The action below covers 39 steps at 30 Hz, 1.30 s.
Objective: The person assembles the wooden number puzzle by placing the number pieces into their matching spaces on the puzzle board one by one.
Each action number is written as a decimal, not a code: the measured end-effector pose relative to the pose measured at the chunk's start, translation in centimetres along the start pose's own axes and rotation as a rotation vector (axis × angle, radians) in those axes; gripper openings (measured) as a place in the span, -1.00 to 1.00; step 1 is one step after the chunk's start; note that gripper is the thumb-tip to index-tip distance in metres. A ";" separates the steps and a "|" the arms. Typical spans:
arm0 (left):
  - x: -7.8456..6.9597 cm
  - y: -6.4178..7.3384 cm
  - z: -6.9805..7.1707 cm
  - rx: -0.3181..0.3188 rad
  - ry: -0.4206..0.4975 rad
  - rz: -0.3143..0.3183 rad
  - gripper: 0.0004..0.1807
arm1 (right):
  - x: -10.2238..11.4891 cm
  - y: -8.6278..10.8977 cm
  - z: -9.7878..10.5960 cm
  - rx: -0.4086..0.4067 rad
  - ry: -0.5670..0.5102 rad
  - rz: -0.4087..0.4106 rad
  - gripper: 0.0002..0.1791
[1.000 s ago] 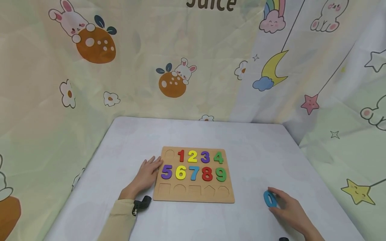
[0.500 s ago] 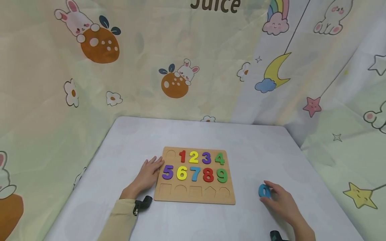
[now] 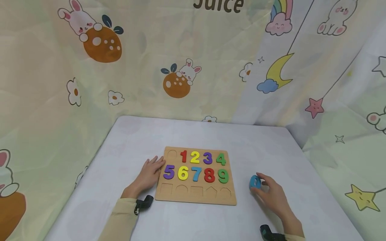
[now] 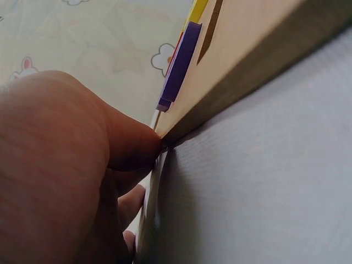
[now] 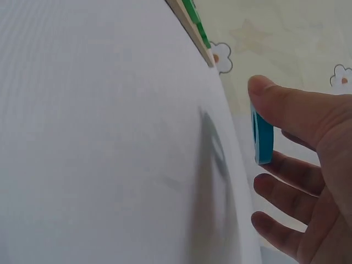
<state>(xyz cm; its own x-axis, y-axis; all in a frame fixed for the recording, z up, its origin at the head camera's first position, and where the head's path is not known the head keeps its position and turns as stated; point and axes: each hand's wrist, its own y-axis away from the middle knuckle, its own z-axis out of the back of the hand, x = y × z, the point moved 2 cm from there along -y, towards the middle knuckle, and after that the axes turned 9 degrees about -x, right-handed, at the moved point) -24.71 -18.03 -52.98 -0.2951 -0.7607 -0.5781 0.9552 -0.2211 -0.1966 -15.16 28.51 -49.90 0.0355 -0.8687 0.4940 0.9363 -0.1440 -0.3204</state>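
Observation:
A wooden number puzzle board (image 3: 196, 197) lies on the white table with coloured digits 1 to 9 seated in its two upper rows. The recess at its top left holds no piece, and the bottom row shows outlined shapes. My left hand (image 3: 149, 174) rests against the board's left edge, fingers extended; in the left wrist view its thumb touches the board's side near the purple 5 (image 4: 181, 69). Right of the board, my right hand (image 3: 272, 195) pinches a blue number 0 puzzle piece (image 3: 255, 182) between thumb and fingers. The right wrist view shows this piece raised above the tabletop, its shadow below.
The white table (image 3: 193, 134) extends around the board on all sides. A patterned cloth (image 3: 135, 60) with cartoon prints hangs behind and beside it. Black wrist devices sit at the left wrist (image 3: 144, 203) and the right wrist (image 3: 269, 233).
My right hand has moved left and farther from me, bringing the blue 0 closer to the board. The left hand stays at the board's edge. The head view has shifted slightly.

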 end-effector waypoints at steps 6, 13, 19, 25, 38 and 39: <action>0.0 0.0 0.1 -0.003 0.004 -0.002 -0.52 | 1.0 -0.6 -0.7 -0.019 -0.056 0.047 -0.24; 0.2 0.1 0.1 -0.011 -0.003 -0.005 -0.52 | 2.5 -1.3 -1.9 0.022 -0.083 0.056 -0.24; 0.1 0.0 0.2 -0.013 -0.004 -0.009 -0.53 | 3.7 -1.9 -3.0 0.040 -0.108 0.078 -0.24; 0.0 -0.1 0.1 -0.006 0.006 -0.001 -0.53 | 5.4 -2.4 -4.7 0.101 -0.129 0.094 -0.23; 0.1 -0.1 -0.1 0.001 0.014 -0.002 -0.53 | 9.2 -2.7 -7.0 0.134 -0.105 0.191 -0.26; 0.1 -0.1 0.0 -0.002 0.013 0.000 -0.53 | 9.4 -2.7 -7.1 0.135 -0.103 0.195 -0.27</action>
<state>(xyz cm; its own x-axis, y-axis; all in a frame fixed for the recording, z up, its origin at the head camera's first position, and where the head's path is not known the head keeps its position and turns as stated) -24.84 -18.08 -53.06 -0.2954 -0.7526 -0.5885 0.9552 -0.2202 -0.1979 -19.84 17.35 -50.11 0.2493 -0.8200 0.5152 0.9460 0.0924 -0.3106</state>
